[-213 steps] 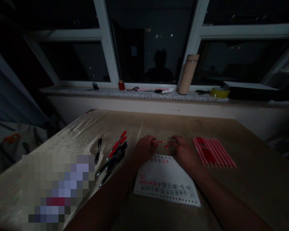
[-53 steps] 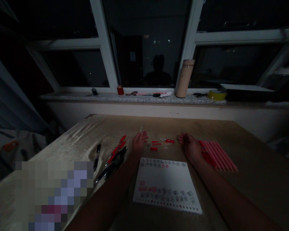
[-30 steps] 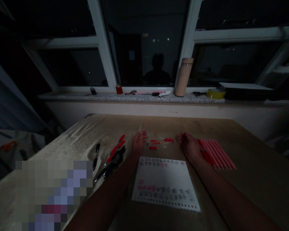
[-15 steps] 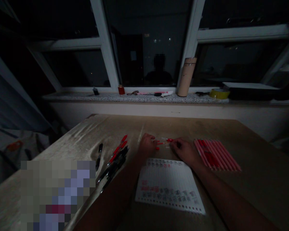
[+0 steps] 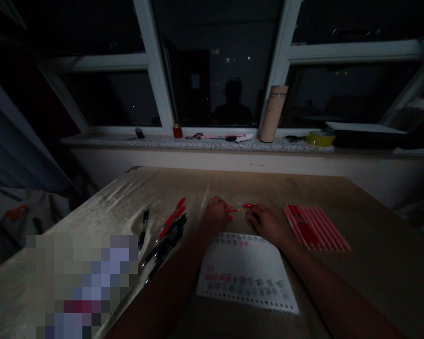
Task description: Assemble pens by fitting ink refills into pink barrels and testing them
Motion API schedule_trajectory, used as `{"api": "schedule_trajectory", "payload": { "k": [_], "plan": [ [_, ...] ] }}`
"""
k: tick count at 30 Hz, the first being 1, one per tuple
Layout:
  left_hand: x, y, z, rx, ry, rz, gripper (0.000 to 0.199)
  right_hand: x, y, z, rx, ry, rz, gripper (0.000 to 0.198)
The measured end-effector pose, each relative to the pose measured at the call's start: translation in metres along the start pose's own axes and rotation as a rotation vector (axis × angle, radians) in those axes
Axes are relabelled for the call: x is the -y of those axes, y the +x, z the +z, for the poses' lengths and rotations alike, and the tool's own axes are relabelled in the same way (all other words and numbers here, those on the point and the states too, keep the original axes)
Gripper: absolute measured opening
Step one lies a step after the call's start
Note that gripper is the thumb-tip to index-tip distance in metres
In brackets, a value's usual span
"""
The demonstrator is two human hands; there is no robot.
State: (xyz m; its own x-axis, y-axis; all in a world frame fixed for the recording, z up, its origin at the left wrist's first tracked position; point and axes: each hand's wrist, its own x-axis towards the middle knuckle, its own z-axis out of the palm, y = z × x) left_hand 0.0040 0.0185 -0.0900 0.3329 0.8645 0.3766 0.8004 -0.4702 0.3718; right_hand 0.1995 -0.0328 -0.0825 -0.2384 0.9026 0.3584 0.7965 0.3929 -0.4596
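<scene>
My left hand rests on the table with its fingers curled; the fingertips are hidden, and small red pen parts show right beside them. Across from it, my right hand is bent, thumb and fingers drawn together low over the table. Whatever they pinch is too small and dark to make out. Behind the right fingers lies a red pen piece with a clear tube. Just below both hands is a lined sheet of paper with red and black handwriting and a punched edge.
Red pens and a pile of black pens lie left, with a single black pen farther out. A row of pink pens is at right. The windowsill holds a tumbler, yellow tape and a small red jar.
My right hand has shifted slightly left and nearer me, its fingertips now over a spot where a pale piece showed. The left hand stays nearly in place.
</scene>
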Motion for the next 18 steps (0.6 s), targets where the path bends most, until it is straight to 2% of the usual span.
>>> {"api": "schedule_trajectory", "payload": {
  "k": [10, 18],
  "plan": [
    [0.002, -0.001, 0.001, 0.058, 0.09, 0.091, 0.019, -0.003, -0.001, 0.001, -0.029, 0.091, 0.056, 0.019],
    [-0.001, -0.003, -0.009, 0.066, 0.152, 0.004, 0.02, -0.003, -0.001, 0.001, -0.054, 0.11, 0.042, 0.021]
  ]
}}
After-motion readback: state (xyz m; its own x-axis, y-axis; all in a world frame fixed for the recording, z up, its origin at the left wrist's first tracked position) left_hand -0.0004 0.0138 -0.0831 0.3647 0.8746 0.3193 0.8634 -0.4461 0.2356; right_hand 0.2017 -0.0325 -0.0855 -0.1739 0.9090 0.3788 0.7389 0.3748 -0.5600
